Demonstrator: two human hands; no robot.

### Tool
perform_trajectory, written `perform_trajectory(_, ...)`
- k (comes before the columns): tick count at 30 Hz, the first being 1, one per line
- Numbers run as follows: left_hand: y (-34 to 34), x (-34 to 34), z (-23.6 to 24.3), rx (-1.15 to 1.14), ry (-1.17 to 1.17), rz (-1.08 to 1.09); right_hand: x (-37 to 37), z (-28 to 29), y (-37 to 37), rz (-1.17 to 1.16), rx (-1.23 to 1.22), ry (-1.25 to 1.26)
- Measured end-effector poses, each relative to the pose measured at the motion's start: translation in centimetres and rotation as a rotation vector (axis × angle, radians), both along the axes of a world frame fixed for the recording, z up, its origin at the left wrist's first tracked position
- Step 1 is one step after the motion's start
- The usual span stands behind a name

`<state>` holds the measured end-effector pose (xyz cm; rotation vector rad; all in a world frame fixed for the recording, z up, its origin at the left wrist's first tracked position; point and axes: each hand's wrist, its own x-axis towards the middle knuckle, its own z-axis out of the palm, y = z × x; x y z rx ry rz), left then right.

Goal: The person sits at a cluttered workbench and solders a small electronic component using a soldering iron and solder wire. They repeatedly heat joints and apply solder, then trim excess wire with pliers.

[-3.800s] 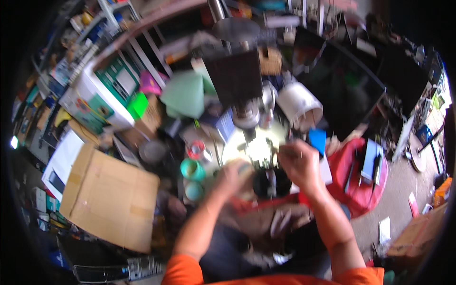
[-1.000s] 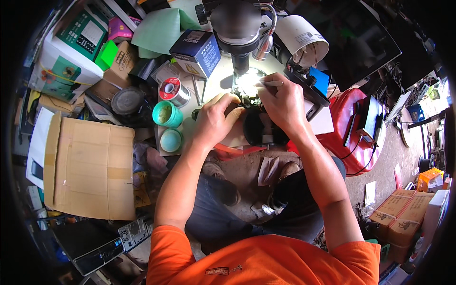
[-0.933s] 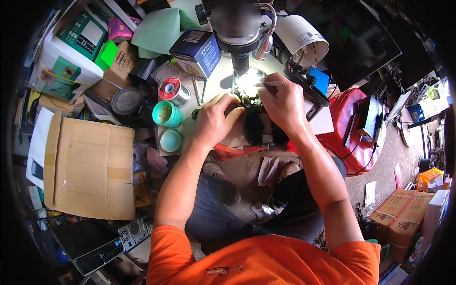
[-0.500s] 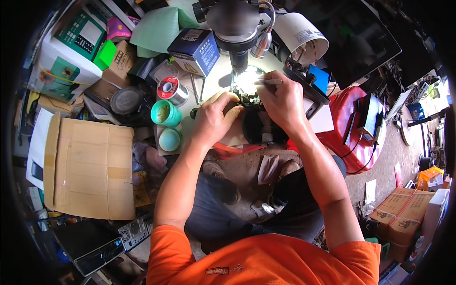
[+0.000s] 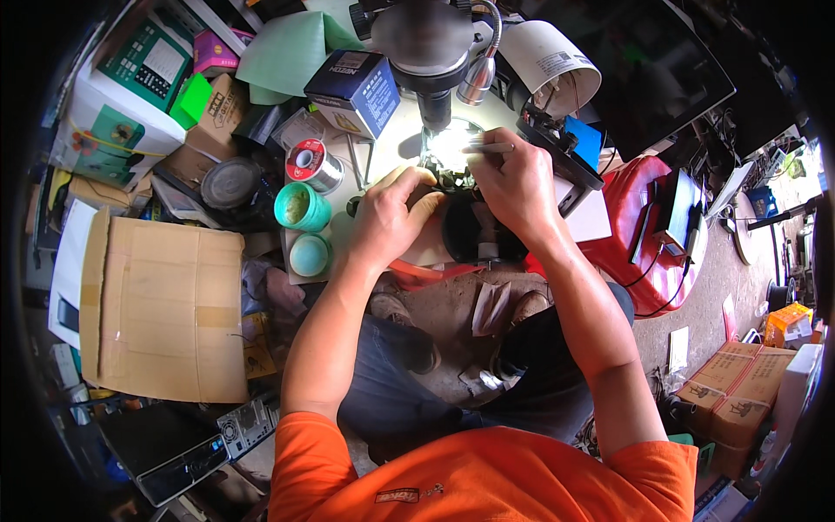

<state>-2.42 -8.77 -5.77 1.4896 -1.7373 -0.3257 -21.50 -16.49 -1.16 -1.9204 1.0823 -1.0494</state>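
Note:
Beneath a microscope, a small lit workpiece lies on the bench, its upper part washed out by glare. My left hand is closed at its left side, thumb and forefinger bent toward its edge; whatever they pinch cannot be made out. From the right, my right hand pinches a slim metal tool, perhaps tweezers. The tool's tip points left into the bright spot and is lost in the light. A dark round object sits at the bench's front edge between my wrists.
Left of my left hand stand a solder spool and a green tub with a lid-like cup in front. A blue box is behind them. A gooseneck lamp hangs beside the microscope. A red stool stands right.
Both hands keep their places and grips almost unchanged. The tool in my right hand has shifted very slightly, and the whole view has moved a few pixels.

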Motion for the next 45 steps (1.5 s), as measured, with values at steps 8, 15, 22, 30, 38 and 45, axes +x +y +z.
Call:
perform_trajectory(8, 0.2, -0.2, -0.6, 0.018, -0.035, 0.025, -0.2, -2.4, -0.6, -0.027, -0.11, 0.069)
perform_trajectory(15, 0.3, 0.1, -0.8, -0.007, -0.106, 0.042, -0.2, -1.8, -0.2, -0.047, -0.041, 0.057)
perform_trajectory(22, 0.3, 0.4, -0.8, 0.0, -0.047, 0.028, -0.2, -1.8, -0.2, -0.006, -0.02, -0.045)
perform_trajectory(30, 0.2, 0.3, -1.3, 0.006, -0.034, 0.026, -0.7, -1.8, -0.1, -0.011, -0.087, -0.01)
perform_trajectory(38, 0.3, 0.2, -1.2, 0.011, -0.033, 0.037, -0.8, -1.4, 0.0, -0.022, -0.073, 0.009)
perform_trajectory(45, 0.3, 0.1, -0.6, 0.001, -0.037, 0.031, -0.8, -1.7, -0.2, -0.019, -0.085, 0.019)
